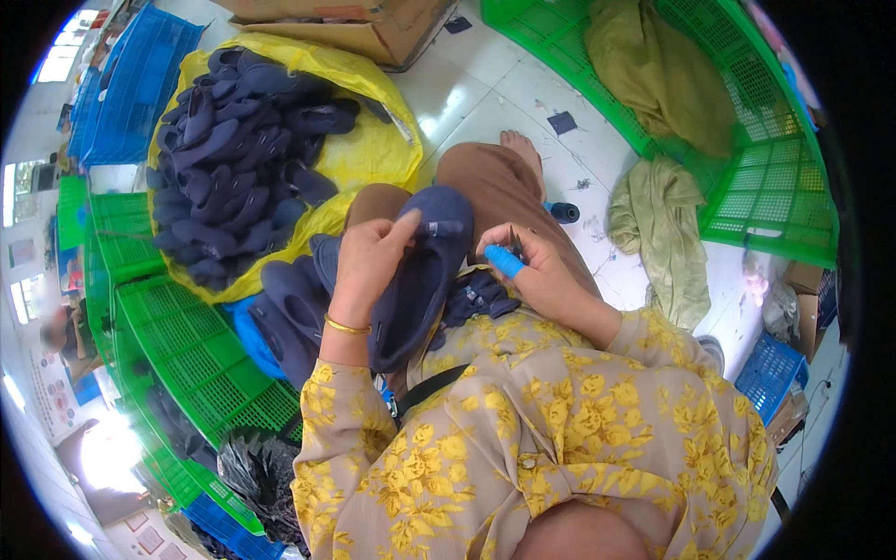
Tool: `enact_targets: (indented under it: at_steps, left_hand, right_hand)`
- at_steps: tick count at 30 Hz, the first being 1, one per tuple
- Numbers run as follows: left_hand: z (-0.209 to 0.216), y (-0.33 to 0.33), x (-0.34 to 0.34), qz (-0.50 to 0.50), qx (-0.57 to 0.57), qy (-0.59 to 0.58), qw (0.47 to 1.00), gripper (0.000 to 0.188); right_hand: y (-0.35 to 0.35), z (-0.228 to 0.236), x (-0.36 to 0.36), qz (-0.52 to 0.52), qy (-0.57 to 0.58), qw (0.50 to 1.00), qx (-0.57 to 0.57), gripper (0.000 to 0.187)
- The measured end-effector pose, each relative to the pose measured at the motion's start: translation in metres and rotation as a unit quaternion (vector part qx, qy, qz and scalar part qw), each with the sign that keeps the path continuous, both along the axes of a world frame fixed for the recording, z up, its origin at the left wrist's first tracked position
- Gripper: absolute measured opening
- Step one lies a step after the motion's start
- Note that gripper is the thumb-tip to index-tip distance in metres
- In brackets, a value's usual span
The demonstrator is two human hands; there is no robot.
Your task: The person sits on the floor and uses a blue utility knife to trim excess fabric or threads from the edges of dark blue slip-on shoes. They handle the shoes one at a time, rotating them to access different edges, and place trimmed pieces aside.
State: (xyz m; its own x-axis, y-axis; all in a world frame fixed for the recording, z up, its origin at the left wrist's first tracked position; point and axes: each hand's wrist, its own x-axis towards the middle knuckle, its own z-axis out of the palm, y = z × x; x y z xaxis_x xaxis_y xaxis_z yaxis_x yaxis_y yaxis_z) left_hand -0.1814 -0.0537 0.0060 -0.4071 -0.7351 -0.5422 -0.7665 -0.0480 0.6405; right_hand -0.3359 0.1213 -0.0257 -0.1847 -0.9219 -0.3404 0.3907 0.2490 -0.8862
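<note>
My left hand point(369, 261) grips a navy cloth slipper point(411, 303) over my lap, thumb and fingers pinched near the small label on its rounded toe. To the right of the slipper is my right hand point(553, 280), blue tape wrapped round one finger. Its fingers close on a small dark pointed tool point(516, 243), partly hidden; it may be thread snips. More navy slippers point(280, 322) rest beside my left forearm. Small dark cloth pieces point(478, 297) lie in my lap between the hands.
A yellow sack point(378, 154) full of navy slippers stands ahead on the left. Green crates point(201, 359) line the left side. At the far right, another green crate point(765, 191) bears olive cloth. A thread spool point(563, 212) lies by my leg; a cardboard box point(345, 33) stands ahead.
</note>
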Motion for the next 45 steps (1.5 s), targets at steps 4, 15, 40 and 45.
enact_targets:
  at_steps: [4,15,40,45]
  left_hand:
    - [-0.034,0.005,0.006,0.033,-0.007,0.188,0.982,0.017]
    - [-0.050,0.014,0.010,0.137,0.000,0.252,0.958,0.013]
    - [-0.044,0.024,-0.010,0.088,0.148,0.297,0.939,0.011]
    - [-0.050,0.026,-0.020,0.067,0.120,0.287,0.948,0.011]
  right_hand:
    - [0.002,-0.005,-0.002,0.003,-0.013,1.000,0.002,0.008]
    - [0.122,-0.055,-0.165,-0.451,-0.197,0.862,0.121,0.020]
    - [-0.023,0.012,-0.024,0.082,-0.048,0.981,0.170,0.020]
    - [-0.032,-0.019,-0.023,-0.044,0.411,0.905,-0.095,0.010]
